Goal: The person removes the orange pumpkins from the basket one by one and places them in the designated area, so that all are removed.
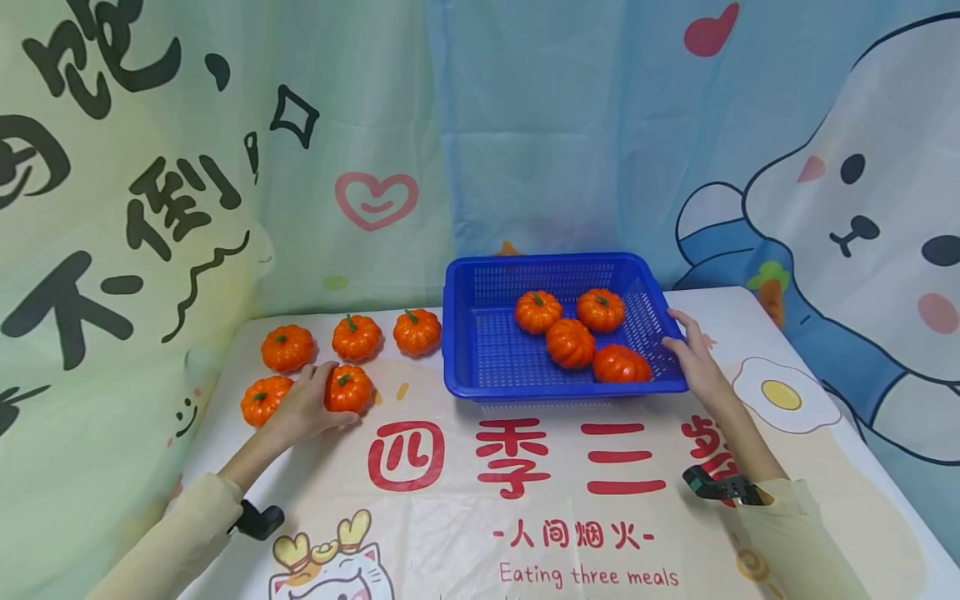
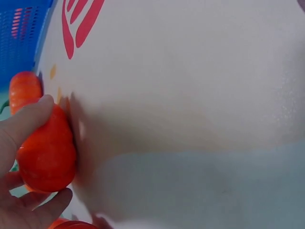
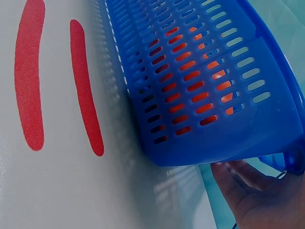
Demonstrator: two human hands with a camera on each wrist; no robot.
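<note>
The head view alone takes in the whole setting; the right wrist view adds the slotted outer wall of the blue basket (image 1: 525,392), orange showing through its slots, and the left wrist view exposes the lower fingers beside the held pumpkin (image 1: 349,390). A printed curtain (image 1: 525,125) with hearts, characters and a white animal rises at 12 o'clock behind the counter (image 1: 435,517), whose pale covering carries red characters and a line of English. The basket sits near the counter's far edge, with four orange pumpkins (image 1: 570,343) inside, gathered toward its 3 o'clock side. Four loose pumpkins (image 1: 357,337) lie around the held one at 9, 10, 12 and 2 o'clock. The right hand (image 1: 696,360) grips the basket at 3 o'clock, its fingers bent about the rim. The left hand (image 1: 307,404) pinches the held pumpkin, which lies at 8 to 9 o'clock from the basket, between thumb and fingers at opposite sides; whether it touches the counter cannot be told.
</note>
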